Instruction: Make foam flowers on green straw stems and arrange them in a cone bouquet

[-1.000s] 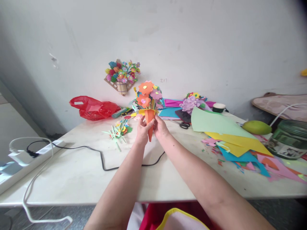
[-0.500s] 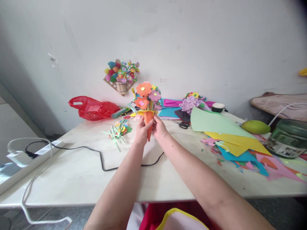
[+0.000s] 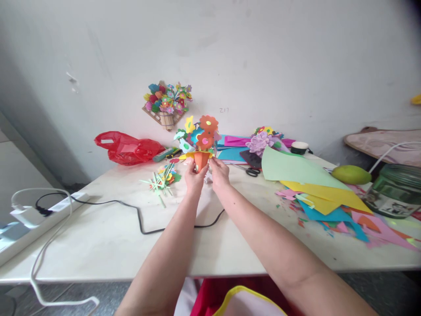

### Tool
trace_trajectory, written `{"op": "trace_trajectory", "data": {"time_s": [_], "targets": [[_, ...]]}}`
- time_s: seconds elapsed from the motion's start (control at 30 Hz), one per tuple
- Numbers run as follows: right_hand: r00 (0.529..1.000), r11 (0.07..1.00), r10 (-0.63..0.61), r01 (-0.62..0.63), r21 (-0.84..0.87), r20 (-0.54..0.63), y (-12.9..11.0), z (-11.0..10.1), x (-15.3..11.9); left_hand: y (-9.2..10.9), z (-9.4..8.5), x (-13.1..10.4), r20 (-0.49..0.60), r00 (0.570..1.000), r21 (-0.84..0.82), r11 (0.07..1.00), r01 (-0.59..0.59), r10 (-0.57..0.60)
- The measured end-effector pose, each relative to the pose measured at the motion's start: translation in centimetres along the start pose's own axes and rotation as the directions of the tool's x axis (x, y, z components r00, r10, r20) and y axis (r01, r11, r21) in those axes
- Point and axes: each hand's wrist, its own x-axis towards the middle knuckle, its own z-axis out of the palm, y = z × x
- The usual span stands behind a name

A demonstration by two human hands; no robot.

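Observation:
Between my hands, above the middle of the table, is a craft flower bouquet (image 3: 204, 140) with orange, yellow, blue and pale blue flowers. Its orange holder (image 3: 201, 160) has a yellow rim and stands roughly upright. My left hand (image 3: 195, 176) is closed round the lower part of the holder, thumb in front. At the right edge, just under the yellow rim, my right hand (image 3: 219, 172) pinches it with thumb and fingers. Left of my hands lies a heap of pale green strips (image 3: 161, 181) and small cut flowers.
Black scissors (image 3: 252, 171) and coloured sheets (image 3: 302, 171) with scraps lie right, near a green mango (image 3: 350, 174) and a glass jar (image 3: 394, 191). A red plastic bag (image 3: 128, 148) sits back left. A black cable (image 3: 141, 221) crosses from the power strip (image 3: 70, 202).
The bouquet has turned in my hands: yellow and pale blue flowers now show on its left. The holder's pointed lower end, visible before, no longer shows.

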Motion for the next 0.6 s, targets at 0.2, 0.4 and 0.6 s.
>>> {"op": "trace_trajectory", "data": {"time_s": [0.2, 0.4, 0.6], "targets": [[0.992, 0.999, -0.014, 0.021, -0.05, 0.129, -0.2, 0.1, -0.6, -0.3, -0.4, 0.0, -0.091, 0.984, 0.403, 0.909, -0.103, 0.152], [0.979, 0.997, -0.017, 0.031, -0.068, 0.202, 0.1, 0.1, -0.9, 0.4, -0.5, -0.5, -0.029, 0.978, 0.54, 0.826, -0.16, 0.209], [0.966, 0.993, -0.035, 0.064, -0.104, 0.256, 0.2, 0.1, -1.1, 0.8, -0.5, -0.6, -0.066, 0.982, 0.63, 0.771, -0.095, 0.175]]}}
